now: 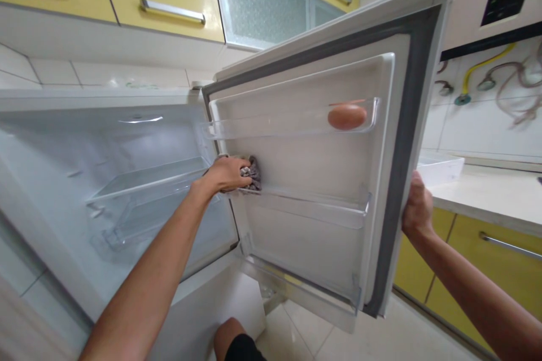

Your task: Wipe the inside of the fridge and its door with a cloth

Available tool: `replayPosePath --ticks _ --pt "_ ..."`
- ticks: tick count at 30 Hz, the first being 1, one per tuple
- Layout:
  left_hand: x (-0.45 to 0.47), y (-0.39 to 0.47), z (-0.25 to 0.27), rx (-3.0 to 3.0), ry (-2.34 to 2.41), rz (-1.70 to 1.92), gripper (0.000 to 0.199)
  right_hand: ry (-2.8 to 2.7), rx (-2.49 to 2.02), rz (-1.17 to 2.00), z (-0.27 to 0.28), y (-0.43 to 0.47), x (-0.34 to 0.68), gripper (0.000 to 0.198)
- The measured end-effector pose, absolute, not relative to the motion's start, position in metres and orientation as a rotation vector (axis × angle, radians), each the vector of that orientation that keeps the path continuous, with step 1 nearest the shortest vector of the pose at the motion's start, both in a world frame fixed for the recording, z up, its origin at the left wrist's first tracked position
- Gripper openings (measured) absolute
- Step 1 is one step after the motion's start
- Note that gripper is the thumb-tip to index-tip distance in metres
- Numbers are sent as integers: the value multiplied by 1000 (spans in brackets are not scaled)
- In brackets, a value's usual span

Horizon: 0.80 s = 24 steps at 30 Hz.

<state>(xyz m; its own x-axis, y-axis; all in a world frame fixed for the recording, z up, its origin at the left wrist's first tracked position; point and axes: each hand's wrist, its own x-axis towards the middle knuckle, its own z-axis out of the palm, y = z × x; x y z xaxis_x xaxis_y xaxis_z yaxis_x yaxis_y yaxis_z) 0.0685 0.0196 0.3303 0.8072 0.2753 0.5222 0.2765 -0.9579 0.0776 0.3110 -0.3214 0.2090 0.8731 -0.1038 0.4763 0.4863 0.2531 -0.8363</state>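
The left hand has its fingers closed round a cloth at the hinge-side end of the middle shelf on the fridge door. The right hand grips the door's free edge, probably to steady it, fingertips hidden.

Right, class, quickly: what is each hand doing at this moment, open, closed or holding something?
Left hand: closed on a crumpled grey cloth.
Right hand: holding the outer edge of the fridge door.
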Motion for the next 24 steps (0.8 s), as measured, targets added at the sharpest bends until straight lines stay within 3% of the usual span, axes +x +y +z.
replayPosePath --ticks 4,6,9,16,18,24 --pt "95 -9 332 -3413 -194 -874 10 -345 -1241 -406 211 -322 308 78" --pt "107 -31 334 -3541 2 -693 3 -355 -1239 -405 211 -321 308 77" --pt "124 -73 336 -3566 224 -447 8 -357 -1249 -409 210 -321 309 76" --pt "142 -159 334 -3615 473 -651 12 -373 -1253 -411 208 -321 312 75" --pt "142 -163 330 -3673 415 -824 15 -382 -1248 -416 207 -321 313 74" --pt "144 -150 315 -3618 39 -1855 13 -395 -1295 -421 203 -323 317 69"
